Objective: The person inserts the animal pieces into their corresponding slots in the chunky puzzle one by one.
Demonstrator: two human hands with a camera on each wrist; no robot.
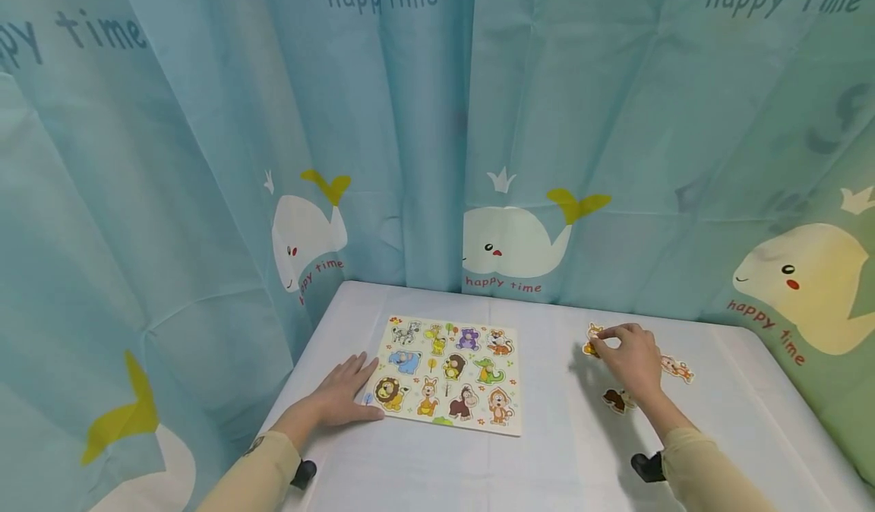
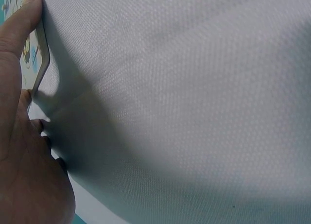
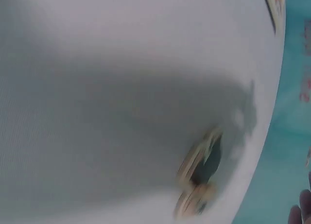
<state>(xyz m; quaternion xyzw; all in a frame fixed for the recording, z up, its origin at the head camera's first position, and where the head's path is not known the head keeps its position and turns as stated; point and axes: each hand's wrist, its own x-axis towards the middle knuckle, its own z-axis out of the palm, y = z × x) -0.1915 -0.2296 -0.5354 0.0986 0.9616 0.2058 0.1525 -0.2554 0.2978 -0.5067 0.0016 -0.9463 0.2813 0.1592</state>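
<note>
A flat animal puzzle board (image 1: 437,375) lies on the white table. My left hand (image 1: 339,392) rests at its left edge, fingers spread and fairly straight; in the left wrist view the thumb (image 2: 24,25) lies on the board's rim. To the right of the board, my right hand (image 1: 632,360) pinches a small orange-yellow animal puzzle piece (image 1: 592,340) between thumb and fingers, with a shadow below. Only fingertips (image 3: 305,207) of that hand show in the right wrist view, and the held piece is out of it.
A brown puzzle piece (image 1: 617,400) lies below the right hand, and an orange-pink piece (image 1: 677,368) to its right. Blurred pieces (image 3: 206,161) also show in the right wrist view. Behind the table (image 1: 547,451) hangs a blue curtain (image 1: 424,132) with whales.
</note>
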